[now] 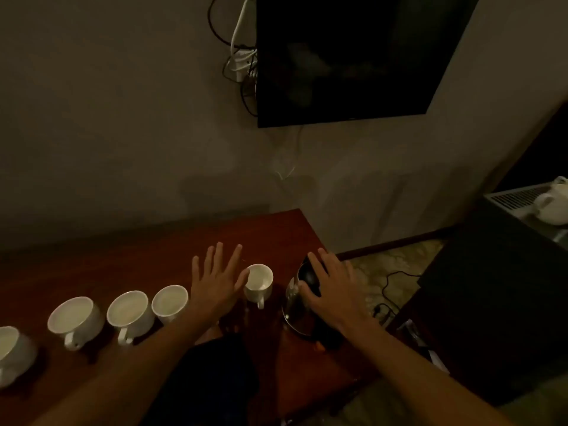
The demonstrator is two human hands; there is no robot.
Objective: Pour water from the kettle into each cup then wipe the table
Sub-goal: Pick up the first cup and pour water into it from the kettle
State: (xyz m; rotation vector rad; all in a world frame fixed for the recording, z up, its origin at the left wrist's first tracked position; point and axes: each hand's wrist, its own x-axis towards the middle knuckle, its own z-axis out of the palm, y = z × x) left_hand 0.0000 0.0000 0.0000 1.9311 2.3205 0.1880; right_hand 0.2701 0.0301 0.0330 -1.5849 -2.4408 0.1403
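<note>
Several white cups stand in a row on the dark red-brown table (pixel 147 253). The rightmost cup (pixel 259 282) has its handle toward me. Others sit to its left: one cup (pixel 169 301), another (pixel 129 312), a third (pixel 73 318), and one at the left edge (pixel 12 348). A metal kettle (pixel 296 309) with a black lid stands near the table's right end. My right hand (pixel 335 290) hovers flat over its lid, fingers spread; contact cannot be told. My left hand (pixel 216 279) is spread open above the table, just left of the rightmost cup.
A dark cloth (pixel 215 373) lies on the table near its front edge, under my left forearm. A black screen (pixel 347 56) hangs on the wall with cables beside it. Right of the table is patterned floor with a cord, a black cabinet (pixel 491 287) and a white teapot (pixel 553 207).
</note>
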